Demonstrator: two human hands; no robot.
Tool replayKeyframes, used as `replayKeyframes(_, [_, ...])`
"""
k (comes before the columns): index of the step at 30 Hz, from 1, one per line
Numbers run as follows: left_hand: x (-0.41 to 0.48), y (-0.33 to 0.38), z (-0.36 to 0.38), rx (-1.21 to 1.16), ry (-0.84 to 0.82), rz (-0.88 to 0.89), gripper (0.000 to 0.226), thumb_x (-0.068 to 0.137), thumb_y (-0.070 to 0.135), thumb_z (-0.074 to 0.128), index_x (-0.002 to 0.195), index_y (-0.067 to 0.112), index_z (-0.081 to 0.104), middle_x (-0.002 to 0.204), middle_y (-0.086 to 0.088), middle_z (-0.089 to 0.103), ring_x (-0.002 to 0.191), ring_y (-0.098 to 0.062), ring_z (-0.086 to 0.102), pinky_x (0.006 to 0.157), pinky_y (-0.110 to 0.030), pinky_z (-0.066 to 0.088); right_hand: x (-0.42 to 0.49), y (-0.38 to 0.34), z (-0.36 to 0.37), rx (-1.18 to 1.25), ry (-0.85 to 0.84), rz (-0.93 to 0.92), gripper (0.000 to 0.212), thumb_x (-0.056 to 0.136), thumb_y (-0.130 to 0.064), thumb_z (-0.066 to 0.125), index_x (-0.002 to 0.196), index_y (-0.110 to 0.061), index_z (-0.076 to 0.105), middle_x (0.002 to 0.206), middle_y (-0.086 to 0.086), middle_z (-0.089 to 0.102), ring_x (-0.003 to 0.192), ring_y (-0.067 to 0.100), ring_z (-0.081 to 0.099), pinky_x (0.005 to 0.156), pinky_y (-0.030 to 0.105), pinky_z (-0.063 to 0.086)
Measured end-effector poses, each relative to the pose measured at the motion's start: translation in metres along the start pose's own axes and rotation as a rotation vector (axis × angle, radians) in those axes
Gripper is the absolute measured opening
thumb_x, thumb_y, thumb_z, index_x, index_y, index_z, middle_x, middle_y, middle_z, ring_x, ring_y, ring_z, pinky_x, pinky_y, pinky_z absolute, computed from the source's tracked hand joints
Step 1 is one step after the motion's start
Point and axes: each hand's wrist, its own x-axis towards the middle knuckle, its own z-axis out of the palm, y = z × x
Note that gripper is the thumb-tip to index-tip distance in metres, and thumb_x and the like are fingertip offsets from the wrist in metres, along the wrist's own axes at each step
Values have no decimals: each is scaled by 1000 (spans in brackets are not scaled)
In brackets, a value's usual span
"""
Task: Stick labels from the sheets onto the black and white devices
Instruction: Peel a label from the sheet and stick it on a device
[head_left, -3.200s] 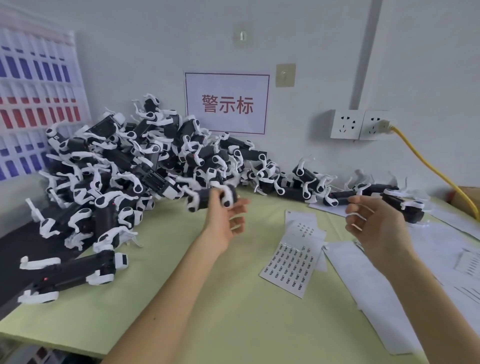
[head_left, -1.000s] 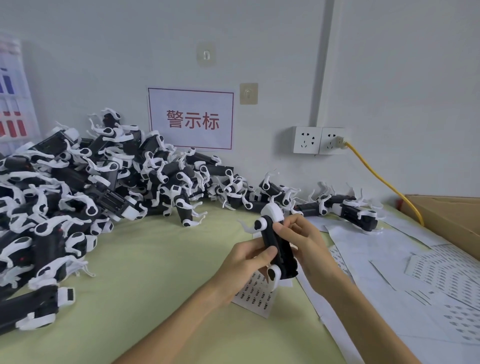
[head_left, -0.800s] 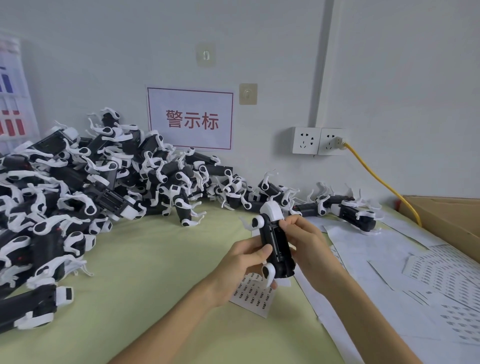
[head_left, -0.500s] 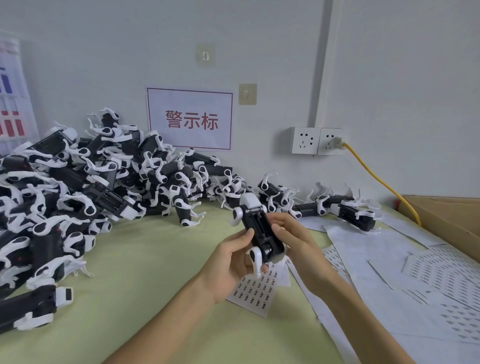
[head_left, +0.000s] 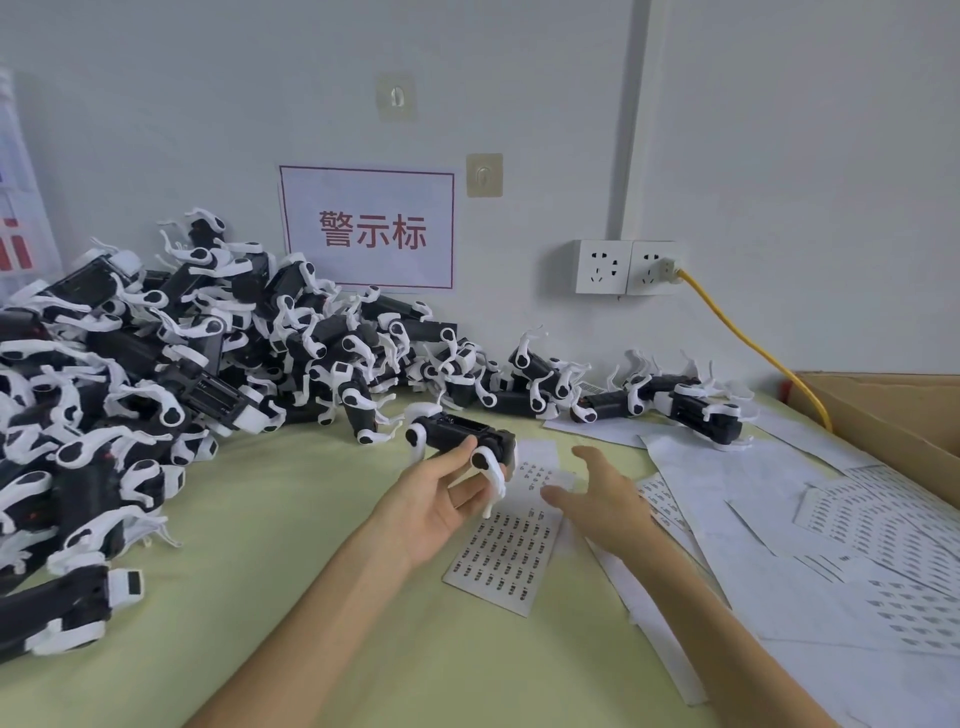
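Left hand (head_left: 436, 501) round a black and white device (head_left: 457, 431), right hand (head_left: 602, 504) loose-fingered just above the label sheet (head_left: 498, 556)

Print on the label sheet (head_left: 501, 551) is unreadably small; the left edge crops the device pile (head_left: 130, 374).

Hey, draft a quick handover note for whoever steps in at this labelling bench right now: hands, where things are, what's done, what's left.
Left hand holds one black and white device sideways above the table.
Right hand is open over the label sheet, apparently empty.
More sheets lie to the right. A big pile of devices sits at left, and a few devices by the wall at right.
Done: cannot tell which devices are already labelled; no label shows on the held one.
Left: peel a label, stick it on, then work through the pile.
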Motion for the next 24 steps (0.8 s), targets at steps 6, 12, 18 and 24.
replayKeyframes(6, [7,1,-6,96,112,19,24,74,37,80,92,22,74,107,1,73,90,-19,64,70,-28,43,7,12,19,-270,7,-53,80,88,-56,62,155,-28,29,143,-6,56,139,23,44,120,50,17])
replayKeyframes(12, [5,3,-6,104,56,-31,63,78,44,75,133,17,61,128,-10,60,109,-28,65,93,-38,45,2,8,15,-261,30,-105,64,88,-45,69,145,-31,43,127,-10,63,124,14,56,118,44,25])
replayKeyframes(18, [4,1,-7,84,-106,-102,33,86,39,71,107,14,75,109,-16,68,92,-31,70,93,-44,48,-6,-2,14,241,155,-277,31,90,-14,68,102,-42,61,100,-17,69,83,-11,61,58,6,46])
replayKeyframes(24, [2,-6,-2,122,-234,-68,43,78,44,83,109,15,75,98,-10,70,84,-27,64,78,-37,51,-8,-5,12,193,217,-449,56,86,-11,70,137,-29,56,133,-16,51,114,-6,48,95,9,42])
